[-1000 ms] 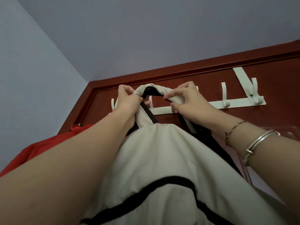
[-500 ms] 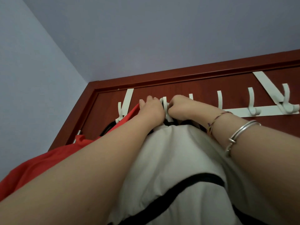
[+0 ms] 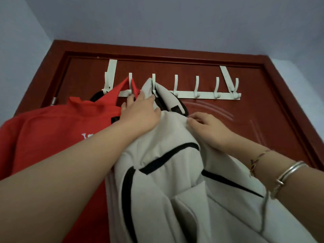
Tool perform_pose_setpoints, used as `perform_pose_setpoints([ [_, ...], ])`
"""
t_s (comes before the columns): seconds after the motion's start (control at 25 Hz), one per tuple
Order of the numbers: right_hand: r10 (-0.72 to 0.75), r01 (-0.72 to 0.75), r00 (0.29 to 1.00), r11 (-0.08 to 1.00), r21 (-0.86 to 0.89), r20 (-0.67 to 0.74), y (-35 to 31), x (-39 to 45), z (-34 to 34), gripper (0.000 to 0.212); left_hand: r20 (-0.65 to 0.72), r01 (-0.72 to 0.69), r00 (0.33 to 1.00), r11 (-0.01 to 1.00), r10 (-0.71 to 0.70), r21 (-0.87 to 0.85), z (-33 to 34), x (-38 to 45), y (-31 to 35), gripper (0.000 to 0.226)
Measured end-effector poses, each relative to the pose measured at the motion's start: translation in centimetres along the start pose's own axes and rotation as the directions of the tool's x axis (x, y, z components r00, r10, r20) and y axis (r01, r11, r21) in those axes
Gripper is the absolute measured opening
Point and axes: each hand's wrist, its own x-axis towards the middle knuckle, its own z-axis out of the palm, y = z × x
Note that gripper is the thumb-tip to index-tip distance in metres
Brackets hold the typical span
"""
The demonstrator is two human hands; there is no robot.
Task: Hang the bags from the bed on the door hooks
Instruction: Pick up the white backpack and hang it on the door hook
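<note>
Since the earlier frame, we see both hands lowered from the hook rack (image 3: 206, 94); cream bag (image 3: 168, 172) now hangs by its strap, beside red bag (image 3: 52, 137). Left hand (image 3: 140, 113) rests flat, fingers relaxed, on the cream bag's top; right hand (image 3: 208, 130) pinches its fabric.

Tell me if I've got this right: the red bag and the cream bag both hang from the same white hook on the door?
Not quite. In the head view the red bag hangs from the second hook, and the cream bag from the third hook beside it. Both do hang on the door's white rack.
</note>
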Motion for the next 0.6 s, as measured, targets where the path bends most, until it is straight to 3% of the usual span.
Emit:
perform_pose_setpoints([
  [0.32, 0.259, -0.238, 0.964, 0.942, -0.238, 0.061, 1.8, -11.3, -14.2, 0.033, 0.094, -0.156, 0.978, 0.955, 0.185, -0.254, -1.4, -6.5, 12.4, 0.045],
  [0.48, 0.441, -0.420, 0.897, 0.862, -0.285, 0.012, 2.7, -21.1, -25.7, 0.027, 0.139, -0.136, 0.952, 0.788, 0.271, -0.601, -1.5, -12.6, 23.1, 0.033],
  [0.6, 0.562, -0.534, 0.826, 0.755, -0.379, -0.043, 2.3, -31.0, -37.3, 0.024, 0.234, -0.078, 0.890, 0.636, 0.392, -0.768, -2.4, -20.5, 34.0, 0.033],
])
